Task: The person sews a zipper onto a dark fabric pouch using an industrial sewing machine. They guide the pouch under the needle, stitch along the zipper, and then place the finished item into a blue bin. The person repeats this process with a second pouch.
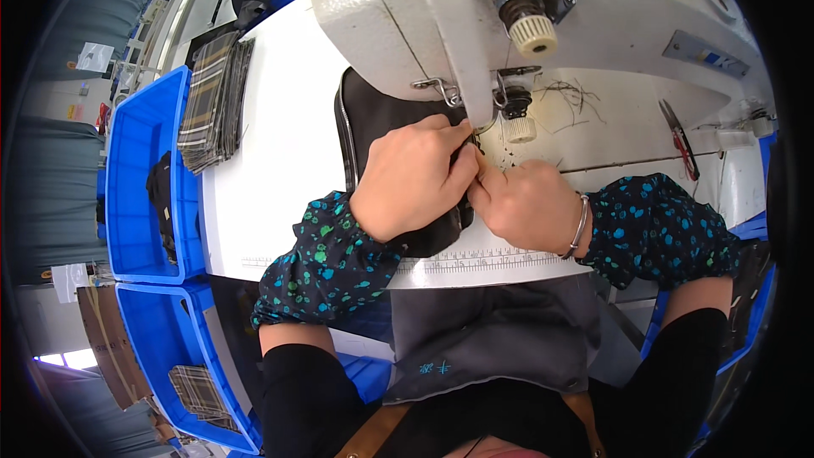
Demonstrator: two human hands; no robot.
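Observation:
A black fabric piece [379, 119] with a zip-like edge lies on the white table under the head of a sewing machine [365, 42]. Resting over this piece, my left hand [415, 176] has its thumb and forefinger closed at the fabric's right edge, beside the presser foot area. My right hand [532, 203] meets it there, thumb and fingers pinched together on the same edge. The fingertips of both hands nearly touch. What lies right between them is mostly hidden, and the needle cannot be made out.
Loose dark threads [572, 102] and scissors [678, 140] lie right of the machine's needle area. A ruler strip [483, 263] runs along the table's front edge. Stacked plaid fabric pieces [216, 102] sit at the left, beside a blue bin [127, 178]. Another blue bin [140, 322] holds plaid fabric.

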